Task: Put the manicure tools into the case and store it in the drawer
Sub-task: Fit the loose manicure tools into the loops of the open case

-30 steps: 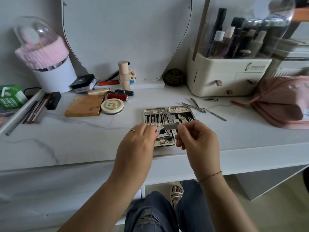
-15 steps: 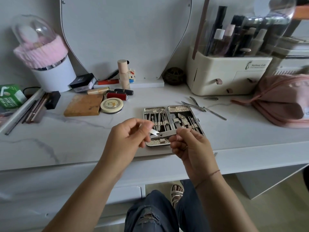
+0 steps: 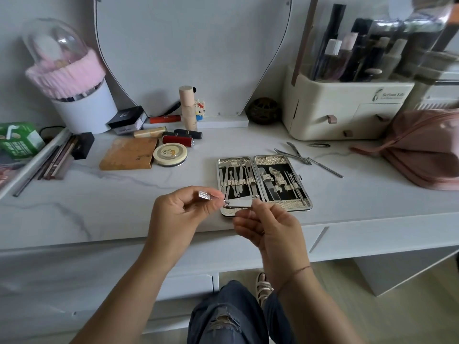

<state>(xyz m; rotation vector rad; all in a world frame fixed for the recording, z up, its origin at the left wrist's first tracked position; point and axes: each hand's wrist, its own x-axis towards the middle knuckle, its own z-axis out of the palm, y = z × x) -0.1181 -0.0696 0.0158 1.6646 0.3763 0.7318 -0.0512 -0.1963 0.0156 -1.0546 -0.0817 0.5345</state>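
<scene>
Flat polished-steel nail clipper (image 3: pixel 239 203): left hand (image 3: pixel 181 217) pinches textured lever, right hand (image 3: pixel 270 227) pinches body, above white marbled tabletop's (image 3: pixel 99 207) near edge.

Ripped blue jeans (image 3: pixel 223 316), strappy sandal (image 3: pixel 263 289), red bracelet (image 3: pixel 298 270)

Home vanity, prob. bedroom: mirror (image 3: pixel 193 53) against wall, organizer (image 3: pixel 347 112) w/ makeup bottles, domed brush holder (image 3: pixel 84 110), lipsticks (image 3: pixel 177 140), compact (image 3: pixel 170 153) & pink pouch (image 3: pixel 422 147) on white marble-look top (image 3: pixel 99 202), drawers (image 3: pixel 186 285) under it.
</scene>
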